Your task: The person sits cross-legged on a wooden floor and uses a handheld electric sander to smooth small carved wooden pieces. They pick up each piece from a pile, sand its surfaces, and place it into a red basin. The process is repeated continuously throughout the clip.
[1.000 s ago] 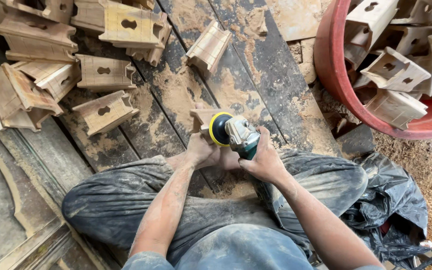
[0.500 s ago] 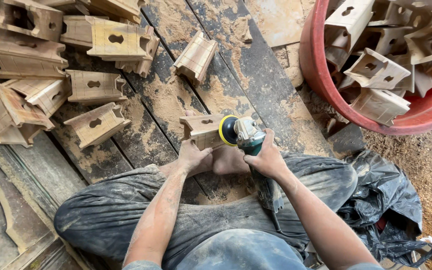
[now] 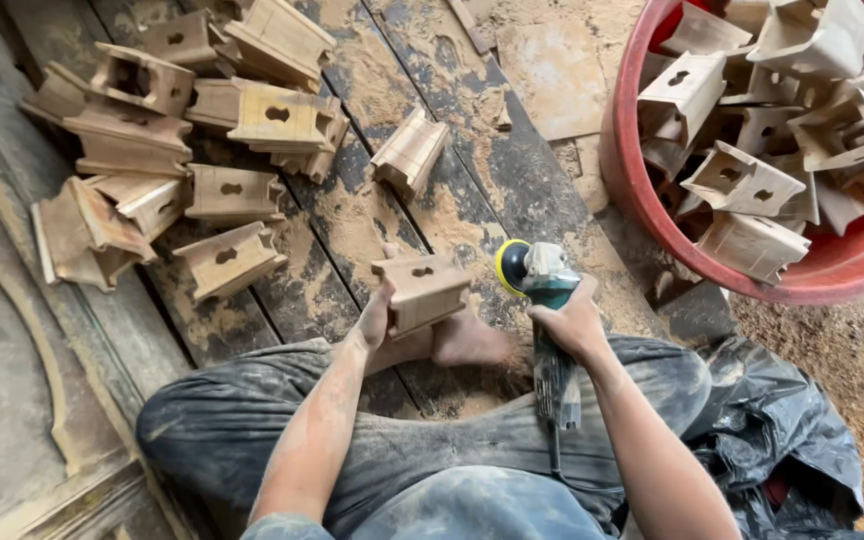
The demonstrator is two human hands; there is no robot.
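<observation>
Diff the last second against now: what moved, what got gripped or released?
The angle grinder in the right hand has come off the wooden block and swung right; a gap now shows between disc and block. The left hand keeps its grip on the block, face with the cutout turned up. Nothing released. The block pile and the red tub lie unchanged.

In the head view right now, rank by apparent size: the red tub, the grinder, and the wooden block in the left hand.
1. Red tub, largest though cut off by the frame.
2. and 3. Grinder and wooden block: too alike to rank; the right hand hides part of the grinder.
</observation>
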